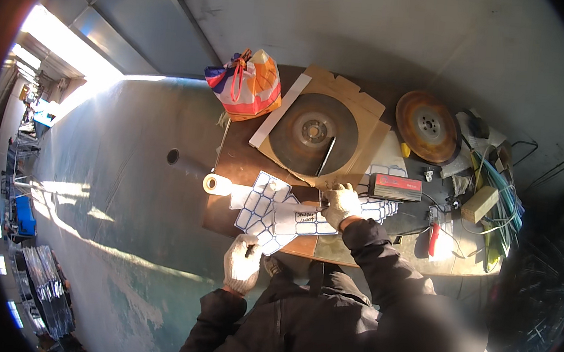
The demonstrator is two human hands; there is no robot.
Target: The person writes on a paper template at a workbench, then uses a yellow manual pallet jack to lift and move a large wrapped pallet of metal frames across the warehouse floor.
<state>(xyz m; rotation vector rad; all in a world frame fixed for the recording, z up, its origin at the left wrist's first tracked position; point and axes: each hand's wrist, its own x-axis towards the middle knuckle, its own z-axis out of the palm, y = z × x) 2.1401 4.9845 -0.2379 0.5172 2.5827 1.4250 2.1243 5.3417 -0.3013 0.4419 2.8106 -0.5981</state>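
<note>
My right hand, in a white knitted glove, rests with curled fingers at the right end of a white label strip with handwriting on it. A thin dark thing shows beside its fingertips, too small to name. Under the strip lie white label sheets with blue-outlined cells, fanned over the table's front edge. My left hand, gloved too, is closed just off that edge, a small dark thing showing between its fingers. Beyond the sheets, a black pen lies on a dark round metal disc, which sits on cardboard.
A tape roll stands at the table's left edge, below a colourful bag. Toward the right are a red-and-grey box, a rusty disc leaning on the wall, a red-handled tool and a coil of green-blue cable.
</note>
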